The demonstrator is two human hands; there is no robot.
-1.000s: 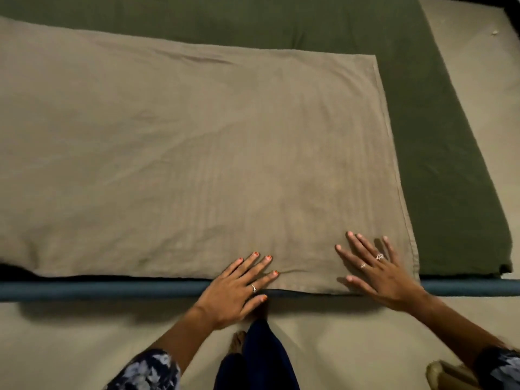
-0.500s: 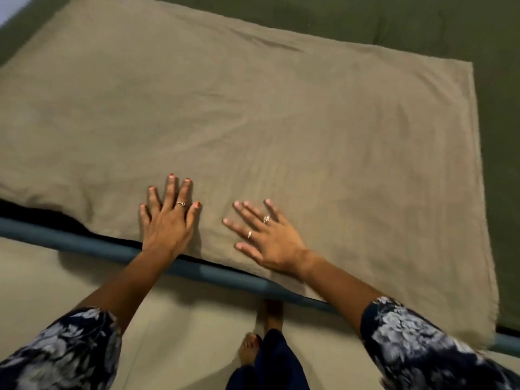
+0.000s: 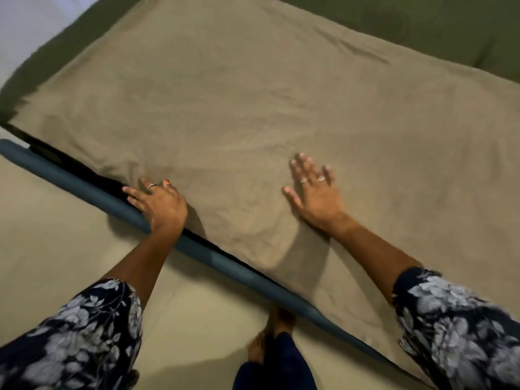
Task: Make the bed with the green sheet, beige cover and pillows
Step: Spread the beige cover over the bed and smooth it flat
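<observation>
The beige cover (image 3: 267,114) lies spread over the green sheet (image 3: 422,26), which shows along the far and left sides of the bed. My left hand (image 3: 160,202) rests at the cover's near edge by the bed rail, fingers spread and pointing left, some tucked at the fabric's edge. My right hand (image 3: 315,190) lies flat on the cover, fingers apart, a short way in from the edge. No pillows are in view.
A blue-grey bed rail (image 3: 84,184) runs diagonally from the left down to the lower right. Beige floor (image 3: 56,249) lies on my side of it. My bare feet (image 3: 273,333) stand close to the rail.
Both hands have slid left along the cover's near edge while the view turned left. My left hand went from flat on the cover to the edge at the rail.
</observation>
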